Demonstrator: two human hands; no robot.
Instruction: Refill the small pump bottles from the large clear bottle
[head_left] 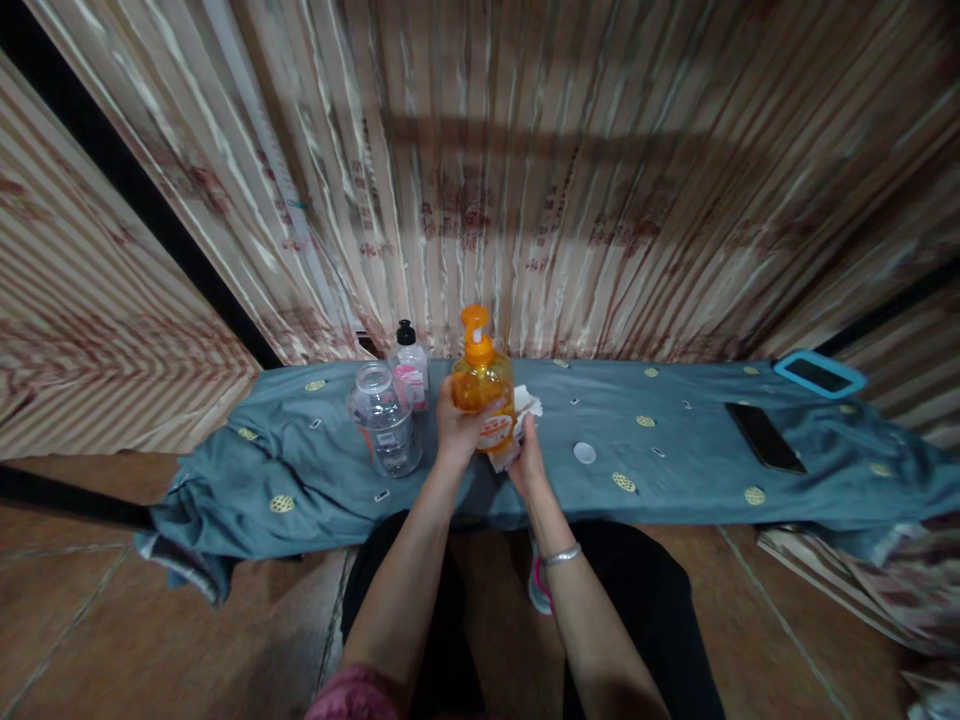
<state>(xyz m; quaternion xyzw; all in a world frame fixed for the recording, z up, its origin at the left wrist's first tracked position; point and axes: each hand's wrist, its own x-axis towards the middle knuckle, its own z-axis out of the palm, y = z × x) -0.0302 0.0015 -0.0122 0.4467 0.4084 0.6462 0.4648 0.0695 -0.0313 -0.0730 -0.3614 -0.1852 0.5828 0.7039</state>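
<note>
Our left hand (459, 425) wrapped round the orange bottle (484, 385), upright on the desk (675, 440), pump up, spout pointing left, our right hand (527, 458) pinching a tissue (523, 410) against its side

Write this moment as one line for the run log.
left hand: holds orange pump bottle | right hand: presses white tissue to its side | nearby: clear bottle, blue cloth

An orange pump bottle (484, 385) with a white label stood on a grey-blue cloth (675, 440) dotted with gold ovals. A clear jar (384, 420), a black-capped bottle (409, 365) and a black phone (763, 436) lay there; behind hung tan striped curtains (525, 170).
</note>
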